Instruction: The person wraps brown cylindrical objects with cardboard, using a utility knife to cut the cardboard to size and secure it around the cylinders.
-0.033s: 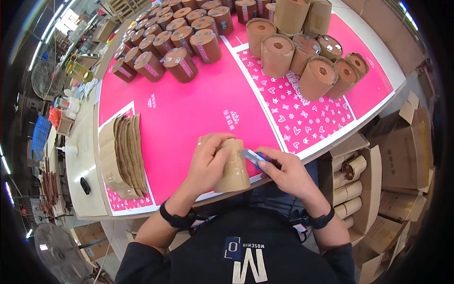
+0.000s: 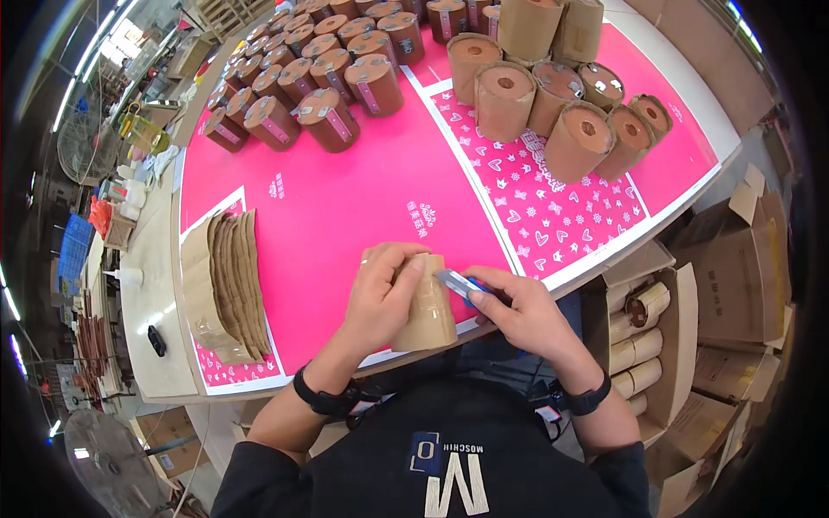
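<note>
My left hand (image 2: 380, 289) is wrapped around a brown paper-wrapped roll (image 2: 432, 315) at the table's near edge, steadying it from the left. Shiny clear tape shows on the roll's side. In my right hand (image 2: 522, 312) is a utility knife (image 2: 462, 287) with a blue body and a grey metal blade. The blade points left and touches or nearly touches the roll's upper right side; I cannot tell which. A stack of folded brown paper wrappers (image 2: 229, 289) stands to the left of my hands.
Brown cylinders with pink strips (image 2: 328, 121) crowd the far left of the pink-covered table (image 2: 345, 207). Paper-wrapped rolls (image 2: 579, 142) stand at the far right, some stacked. An open carton (image 2: 673, 345) of wrapped rolls sits beside the table at right. A fan (image 2: 112, 462) is at lower left.
</note>
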Demonstrator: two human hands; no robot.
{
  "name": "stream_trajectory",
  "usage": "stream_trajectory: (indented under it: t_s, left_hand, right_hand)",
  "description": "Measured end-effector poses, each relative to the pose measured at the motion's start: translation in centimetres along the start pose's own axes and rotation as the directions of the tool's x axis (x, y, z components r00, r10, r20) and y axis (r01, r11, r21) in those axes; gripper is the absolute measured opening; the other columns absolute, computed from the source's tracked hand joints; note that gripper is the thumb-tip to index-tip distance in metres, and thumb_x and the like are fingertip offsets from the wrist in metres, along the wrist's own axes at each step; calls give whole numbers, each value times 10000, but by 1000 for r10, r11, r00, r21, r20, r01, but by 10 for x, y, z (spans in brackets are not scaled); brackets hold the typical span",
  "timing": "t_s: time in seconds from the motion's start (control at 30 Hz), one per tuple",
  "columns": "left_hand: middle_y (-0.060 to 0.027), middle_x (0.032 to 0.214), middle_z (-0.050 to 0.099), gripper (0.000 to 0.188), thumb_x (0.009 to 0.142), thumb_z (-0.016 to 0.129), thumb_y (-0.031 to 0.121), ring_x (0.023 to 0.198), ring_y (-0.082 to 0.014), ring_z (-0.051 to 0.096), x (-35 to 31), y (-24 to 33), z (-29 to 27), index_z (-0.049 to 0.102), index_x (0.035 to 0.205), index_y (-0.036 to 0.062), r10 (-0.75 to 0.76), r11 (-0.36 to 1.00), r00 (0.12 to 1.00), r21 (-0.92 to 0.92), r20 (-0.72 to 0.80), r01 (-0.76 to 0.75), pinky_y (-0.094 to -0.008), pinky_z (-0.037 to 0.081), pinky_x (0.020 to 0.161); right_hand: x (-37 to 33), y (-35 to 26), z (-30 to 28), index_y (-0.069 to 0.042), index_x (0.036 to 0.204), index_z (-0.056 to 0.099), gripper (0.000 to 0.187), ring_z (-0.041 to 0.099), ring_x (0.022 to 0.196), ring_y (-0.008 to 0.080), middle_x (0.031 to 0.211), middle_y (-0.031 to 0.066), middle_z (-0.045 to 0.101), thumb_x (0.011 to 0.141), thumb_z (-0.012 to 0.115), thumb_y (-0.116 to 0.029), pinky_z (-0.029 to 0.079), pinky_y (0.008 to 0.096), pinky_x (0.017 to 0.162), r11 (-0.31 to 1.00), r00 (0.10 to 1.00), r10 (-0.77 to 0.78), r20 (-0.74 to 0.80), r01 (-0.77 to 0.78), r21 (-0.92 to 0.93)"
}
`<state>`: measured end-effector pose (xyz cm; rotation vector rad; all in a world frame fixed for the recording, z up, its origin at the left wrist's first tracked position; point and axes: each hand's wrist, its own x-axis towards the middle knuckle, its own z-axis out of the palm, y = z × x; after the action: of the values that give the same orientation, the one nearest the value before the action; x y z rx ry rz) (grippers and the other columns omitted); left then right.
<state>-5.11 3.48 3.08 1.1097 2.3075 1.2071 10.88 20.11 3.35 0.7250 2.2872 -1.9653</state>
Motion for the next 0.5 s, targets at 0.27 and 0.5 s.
stream_trajectory:
  t_s: [0.27,0.5]
  left_hand:
    - [-85,1022,643,152,998,605,134,1029,-204,563,-2,1,9,692,1070,32,-51,965,994,-262,-94,25,-335,451,900]
    - [-75,1071,630,116,1029,556,108,1049,-164,554,2,-6,2,633,1028,22,-91,920,996,-385,-9,81,-313,438,936]
  right_hand:
    - [12,-1,-4,-40,1257,655,333,661,780,257,904,179,703,988,616,-234,525,361,752,997,997,-66,36,67,-27]
    - [15,0,-4,-23,1260,658,336,638,750,165,882,107,691,991,621,-221,520,317,706,998,997,-49,65,51,-34]
